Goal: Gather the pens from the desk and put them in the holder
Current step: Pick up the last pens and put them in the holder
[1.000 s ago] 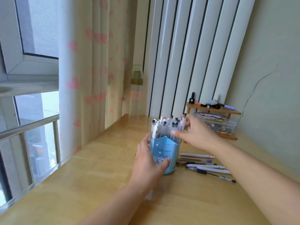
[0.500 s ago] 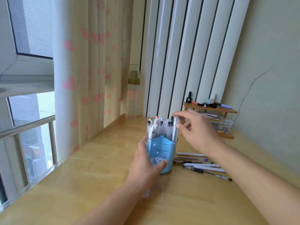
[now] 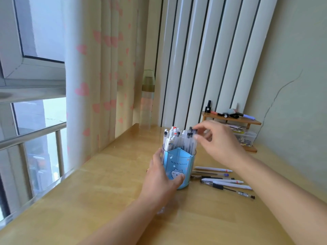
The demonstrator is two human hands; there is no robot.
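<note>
A blue pen holder (image 3: 178, 165) with a cartoon print stands on the wooden desk (image 3: 109, 200), packed with several white pens (image 3: 177, 138). My left hand (image 3: 161, 177) grips the holder's left side, thumb across its front. My right hand (image 3: 215, 138) hovers at the holder's right rim, with fingertips touching the black tops of the rightmost pens. Several loose pens (image 3: 223, 179) lie flat on the desk just right of the holder, under my right forearm.
A small wooden shelf (image 3: 231, 119) with markers and a clear box of bits stands in the back right corner. A tall clear bottle (image 3: 147, 99) stands by the heart-print curtain (image 3: 99, 68). A window and rail run along the left edge.
My right hand has stayed at the pen tops, shifting slightly while the fingertips settle on the rightmost pens. The left hand keeps its hold on the holder.
</note>
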